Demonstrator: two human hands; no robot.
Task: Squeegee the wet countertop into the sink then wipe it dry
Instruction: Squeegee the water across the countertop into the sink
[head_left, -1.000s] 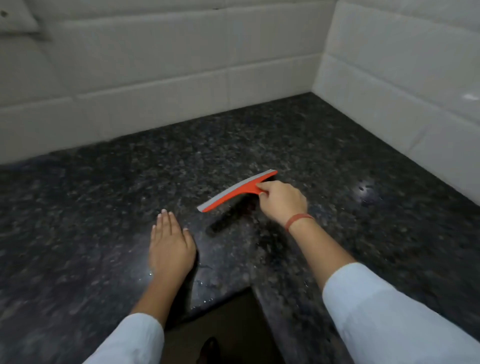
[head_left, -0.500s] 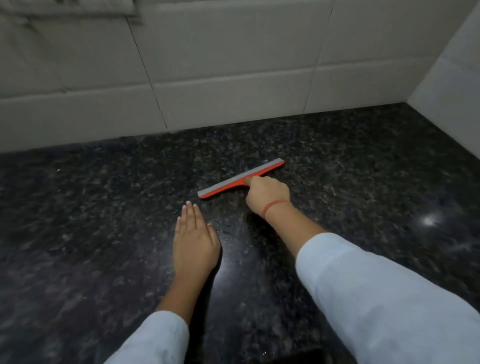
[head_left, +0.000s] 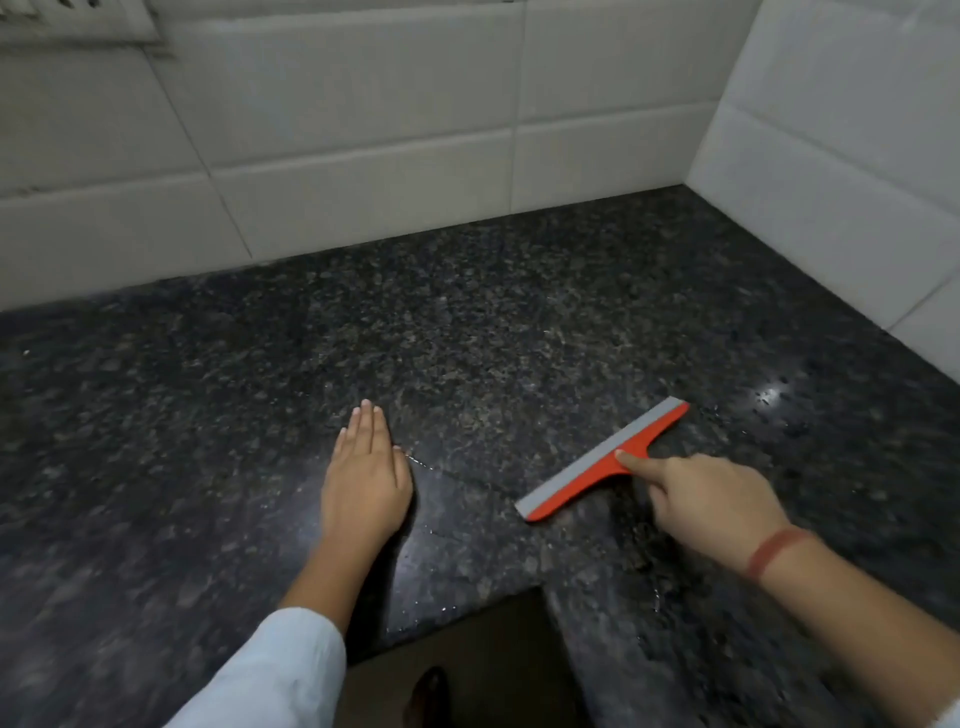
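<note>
Rightward since a moment ago, the orange plastic squeegee with grey blade (head_left: 602, 460) lies on the dark speckled granite surface (head_left: 467, 332), right hand (head_left: 711, 499) fingers clenched around its handle; left hand (head_left: 363, 483) rests flat, fingers released.

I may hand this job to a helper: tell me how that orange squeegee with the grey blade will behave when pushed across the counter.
The orange plastic squeegee with the grey blade looks thin, so probably light. The right hand steers it with one forefinger on the neck. Its frame looks rigid; the blade edge likely flexes. On the glossy dark speckled granite countertop, beaded with droplets, it should glide easily.
</note>
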